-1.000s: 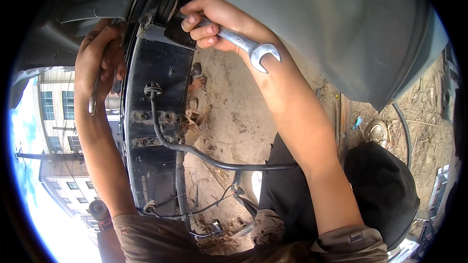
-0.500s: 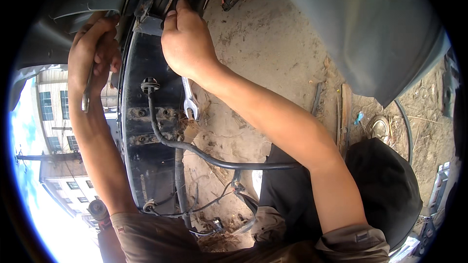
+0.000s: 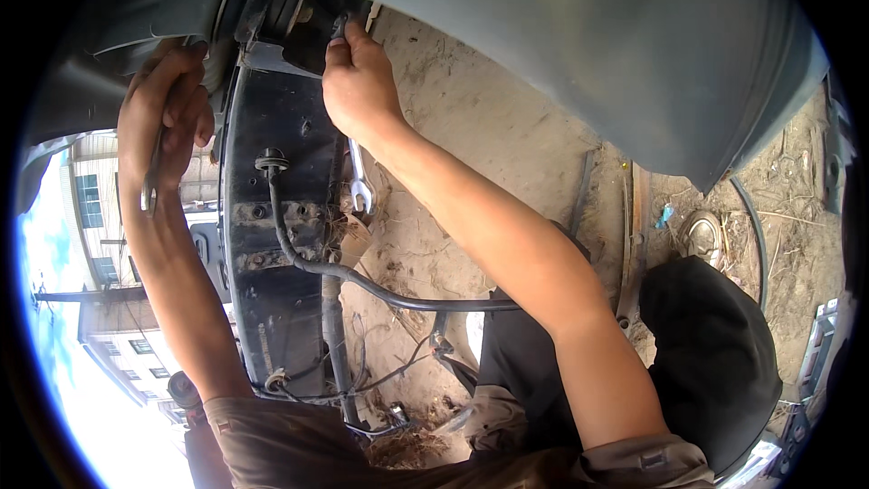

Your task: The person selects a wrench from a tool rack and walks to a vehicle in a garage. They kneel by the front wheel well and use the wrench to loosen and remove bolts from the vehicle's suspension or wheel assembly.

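Observation:
At the upper left, my left hand (image 3: 172,100) is closed around a wrench (image 3: 150,188), whose lower end sticks out along my wrist. The upper end of this wrench is hidden beside the dark panel. My right hand (image 3: 360,81) grips another wrench (image 3: 360,188) at the top of a black metal beam (image 3: 272,317). Its open jaw hangs below my wrist, and its upper end lies by the bracket, where the contact cannot be made out. A round black mount with a bolt (image 3: 294,11) sits between my hands.
A large grey body panel (image 3: 579,45) overhangs the top and right. A black cable (image 3: 398,302) runs from the beam toward my right arm. Dirt ground, a rusty metal strip (image 3: 635,235) and a round metal lid (image 3: 702,237) lie to the right.
My right hand has moved slightly right and down with its wrench, uncovering more of the round mount. The left hand stays near its place. The grey panel covers more of the view's top.

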Available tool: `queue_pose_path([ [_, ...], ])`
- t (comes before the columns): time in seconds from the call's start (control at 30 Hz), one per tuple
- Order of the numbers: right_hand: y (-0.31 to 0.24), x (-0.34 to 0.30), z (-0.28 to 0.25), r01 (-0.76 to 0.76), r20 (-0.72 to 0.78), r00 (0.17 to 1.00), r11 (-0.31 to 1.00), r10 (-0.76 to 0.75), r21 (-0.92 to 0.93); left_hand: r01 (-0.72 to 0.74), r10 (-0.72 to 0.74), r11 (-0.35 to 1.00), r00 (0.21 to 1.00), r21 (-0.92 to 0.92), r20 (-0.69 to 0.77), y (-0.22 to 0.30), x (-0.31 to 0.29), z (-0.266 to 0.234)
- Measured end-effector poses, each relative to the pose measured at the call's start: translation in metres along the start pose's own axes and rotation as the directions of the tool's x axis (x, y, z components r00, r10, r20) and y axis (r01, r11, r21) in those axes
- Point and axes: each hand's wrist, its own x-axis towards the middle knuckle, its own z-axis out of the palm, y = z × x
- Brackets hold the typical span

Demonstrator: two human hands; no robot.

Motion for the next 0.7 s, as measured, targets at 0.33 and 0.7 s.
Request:
queue_pose_path([
  [0.33,-0.055,0.072,-0.068,-0.715,0.765,0.538,0.672,0.353,0.193,-0.013,0.013,0.999,1.0,0.033,0.02,-0.003,0.006,-0.003],
  [0.7,-0.086,0.086,-0.071,-0.522,0.736,0.589,0.852,0.332,0.033,-0.073,0.06,0.975,0.996,0.21,0.065,-0.005,0.015,-0.016],
])
